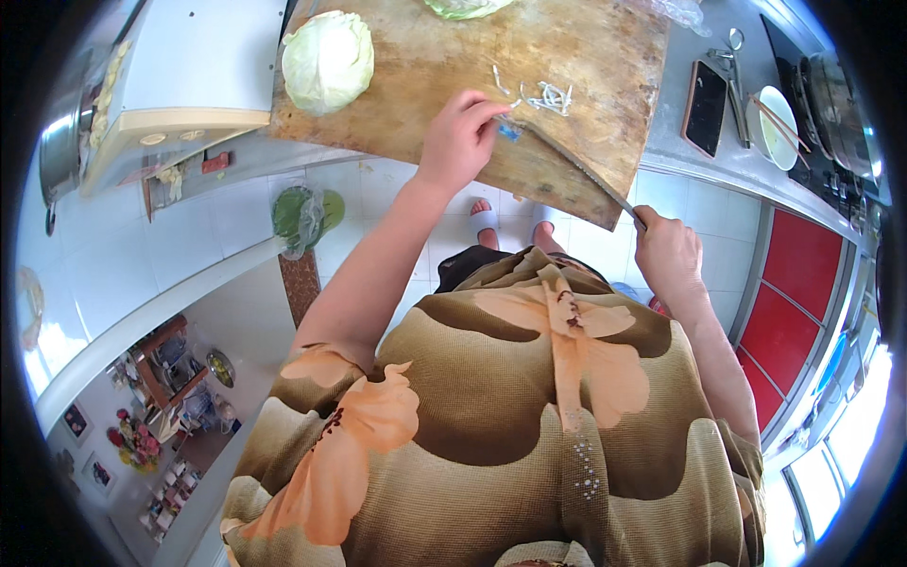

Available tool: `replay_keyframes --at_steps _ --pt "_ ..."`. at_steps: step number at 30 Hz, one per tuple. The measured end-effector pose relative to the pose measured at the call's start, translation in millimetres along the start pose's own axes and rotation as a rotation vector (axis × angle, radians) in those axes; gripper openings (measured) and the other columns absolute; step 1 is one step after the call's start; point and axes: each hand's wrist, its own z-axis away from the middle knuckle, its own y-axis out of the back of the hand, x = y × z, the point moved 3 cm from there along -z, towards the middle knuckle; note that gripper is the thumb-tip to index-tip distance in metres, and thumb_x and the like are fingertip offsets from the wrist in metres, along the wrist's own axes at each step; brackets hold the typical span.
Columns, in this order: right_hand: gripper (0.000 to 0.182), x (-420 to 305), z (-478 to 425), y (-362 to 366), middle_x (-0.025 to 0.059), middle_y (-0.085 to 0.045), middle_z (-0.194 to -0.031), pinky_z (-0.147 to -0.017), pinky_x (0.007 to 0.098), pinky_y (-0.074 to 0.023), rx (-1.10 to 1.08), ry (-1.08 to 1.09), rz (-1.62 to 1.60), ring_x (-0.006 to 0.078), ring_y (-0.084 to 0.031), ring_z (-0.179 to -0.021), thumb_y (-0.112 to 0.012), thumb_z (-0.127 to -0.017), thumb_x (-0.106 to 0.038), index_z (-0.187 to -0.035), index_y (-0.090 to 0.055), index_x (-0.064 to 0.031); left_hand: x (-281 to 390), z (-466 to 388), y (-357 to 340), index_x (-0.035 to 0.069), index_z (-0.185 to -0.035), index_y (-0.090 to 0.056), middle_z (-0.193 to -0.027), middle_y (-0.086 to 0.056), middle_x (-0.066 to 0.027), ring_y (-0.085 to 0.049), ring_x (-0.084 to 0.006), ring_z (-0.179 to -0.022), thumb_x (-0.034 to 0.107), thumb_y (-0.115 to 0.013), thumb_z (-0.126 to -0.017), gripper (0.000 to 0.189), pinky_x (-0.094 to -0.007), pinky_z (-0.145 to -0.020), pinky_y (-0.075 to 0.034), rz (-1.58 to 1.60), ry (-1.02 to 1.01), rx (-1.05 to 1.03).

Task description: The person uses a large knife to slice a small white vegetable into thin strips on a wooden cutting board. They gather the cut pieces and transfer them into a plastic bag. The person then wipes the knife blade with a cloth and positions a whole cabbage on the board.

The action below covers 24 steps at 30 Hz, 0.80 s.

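Note:
My right hand (pixel 667 251) grips the handle of a long kitchen knife (pixel 577 163), which lies slantwise over the near part of a wooden cutting board (pixel 425 78). My left hand (pixel 459 145) is over the board by the knife's tip, thumb and fingers drawn together. Whether they pinch anything is hard to see. Just under those fingers shows a small blue piece (pixel 509 132), perhaps plastic. Thin pale strips (pixel 554 98) lie loosely beyond the blade. A whole cabbage (pixel 328 62) rests at the board's left, and part of another cabbage (pixel 468 6) shows at the far edge.
To the right, the metal counter holds a phone (pixel 705 106), metal tongs (pixel 737 99) and a white bowl (pixel 774 131) with chopsticks across it. Clear plastic wrap (pixel 680 13) lies at the far right corner. A white appliance (pixel 202 64) borders the board's left side.

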Motion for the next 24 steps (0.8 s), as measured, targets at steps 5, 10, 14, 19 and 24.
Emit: replay_keyframes --at_steps 5,10,14,19,24 --pt "0.016 9 4 5 0.0175 -0.068 -0.075 -0.07 0.0475 -0.0533 0.061 0.009 -0.12 0.0376 -0.068 -0.074 -0.059 -0.091 -0.02 -0.101 -0.07 -0.014 8 -18 -3 0.01 -0.09 -0.067 -0.094 -0.063 -0.0058 -0.064 -0.0278 -0.081 0.005 -0.067 -0.079 0.012 -0.0396 -0.07 -0.053 -0.234 0.019 -0.284" --pt "0.021 18 6 10 0.0166 -0.068 -0.075 -0.07 0.0471 -0.0522 0.236 -0.126 -0.373 0.038 -0.067 -0.075 -0.062 -0.09 -0.027 -0.105 -0.07 -0.0147 -7 -18 -10 0.009 -0.09 -0.062 -0.094 -0.064 -0.0072 -0.066 -0.0249 -0.082 0.007 -0.064 -0.084 0.006 -0.0355 -0.069 -0.053 -0.108 0.009 -0.113" --pt "0.034 14 -16 24 0.0163 -0.069 -0.079 -0.072 0.0453 -0.0524 0.333 -0.163 -0.439 0.0374 -0.067 -0.079 -0.064 -0.088 -0.03 -0.118 -0.065 -0.0137 -26 -15 -9 0.007 -0.1 -0.055 -0.099 -0.068 -0.0092 -0.067 -0.0205 -0.085 0.008 -0.054 -0.096 0.004 -0.0328 -0.068 -0.054 0.406 0.327 0.089" --pt "0.047 14 -53 21 0.015 -0.071 -0.095 -0.078 0.0433 -0.0519 0.402 -0.155 -0.43 0.0338 -0.068 -0.09 -0.067 -0.085 -0.028 -0.129 -0.058 -0.0143 -16 -9 4 0.009 -0.105 -0.048 -0.108 -0.068 -0.0143 -0.066 -0.0228 -0.094 0.013 -0.046 -0.102 0.006 -0.036 -0.076 -0.053 1.071 0.648 0.1" --pt "0.053 11 -76 4 0.0136 -0.069 -0.103 -0.082 0.0426 -0.0518 0.426 -0.092 -0.387 0.0321 -0.066 -0.098 -0.069 -0.084 -0.027 -0.134 -0.054 -0.0167 1 -10 5 0.01 -0.11 -0.051 -0.111 -0.067 -0.0153 -0.065 -0.0224 -0.099 0.014 -0.05 -0.099 0.012 -0.0356 -0.08 -0.051 1.34 0.684 0.078"
